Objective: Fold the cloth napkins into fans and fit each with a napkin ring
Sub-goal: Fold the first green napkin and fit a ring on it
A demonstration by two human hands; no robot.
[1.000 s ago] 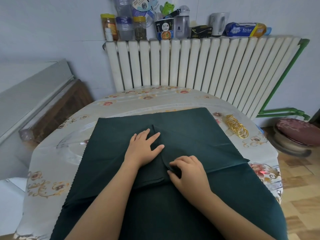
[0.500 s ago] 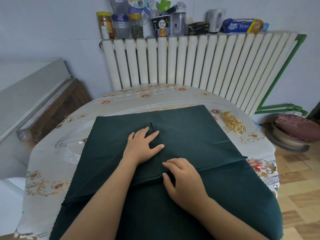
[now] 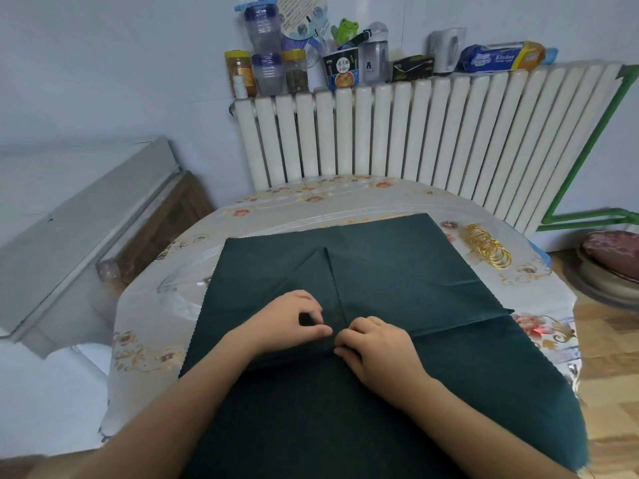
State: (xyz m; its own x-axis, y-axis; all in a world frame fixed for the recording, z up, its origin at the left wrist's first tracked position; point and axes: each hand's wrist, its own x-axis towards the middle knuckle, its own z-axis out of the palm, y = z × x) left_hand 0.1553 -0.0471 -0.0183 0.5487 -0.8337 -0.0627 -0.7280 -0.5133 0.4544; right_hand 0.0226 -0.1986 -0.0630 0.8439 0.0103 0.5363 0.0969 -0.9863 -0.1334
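Note:
A dark green cloth napkin lies spread on the round table, over more green cloth that runs down to the near edge. A pleat line runs up its middle from my hands. My left hand and my right hand sit side by side at the napkin's near folded edge, fingers curled, each pinching the fold. A row of gold napkin rings lies on the table to the right of the napkin.
The table carries a glossy floral tablecloth. Behind it stands a white radiator with jars, bottles and packets on top. A grey cabinet is at the left, a cushioned stool at the right.
My left hand was pressing flat on the napkin; it has slid back and curled to pinch the near fold beside my right hand. The camera has tilted slightly upward.

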